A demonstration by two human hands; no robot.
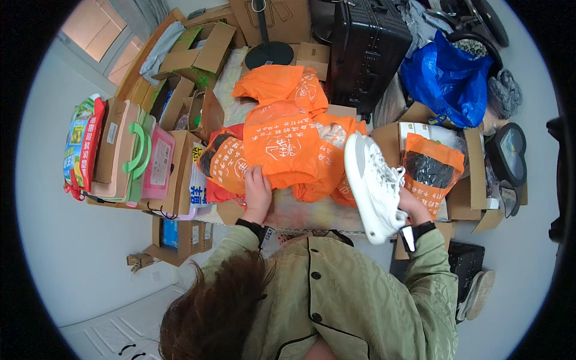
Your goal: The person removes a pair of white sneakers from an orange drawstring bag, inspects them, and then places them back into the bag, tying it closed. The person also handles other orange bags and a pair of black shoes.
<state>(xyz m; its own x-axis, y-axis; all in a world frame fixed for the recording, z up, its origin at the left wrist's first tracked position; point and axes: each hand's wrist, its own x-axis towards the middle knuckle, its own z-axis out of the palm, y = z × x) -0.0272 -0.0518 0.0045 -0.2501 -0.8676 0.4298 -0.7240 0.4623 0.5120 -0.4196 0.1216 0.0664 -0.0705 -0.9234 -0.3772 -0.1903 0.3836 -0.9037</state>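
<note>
A white lace-up sneaker [366, 180] is held in my right hand [411, 204], its toe pointing away from me and its sole turned to the left. My left hand [258, 189] rests at the near edge of an orange shoe bag [281, 139] with white print; its fingertips touch the fabric, and whether they pinch it is unclear. Around that bag lie several more orange bags. The one at the left [227, 157] has a dark item showing through its window, and one at the right [333, 132] shows something whitish. A red bag [220, 192] lies partly beneath them.
Cardboard boxes and plastic cases [135, 153] line the left side. Behind stand a round black base [269, 55] with a pole and a black hard-shell case [369, 49]. At right are a blue bag [445, 81] and an open carton with another orange shoe bag [434, 171].
</note>
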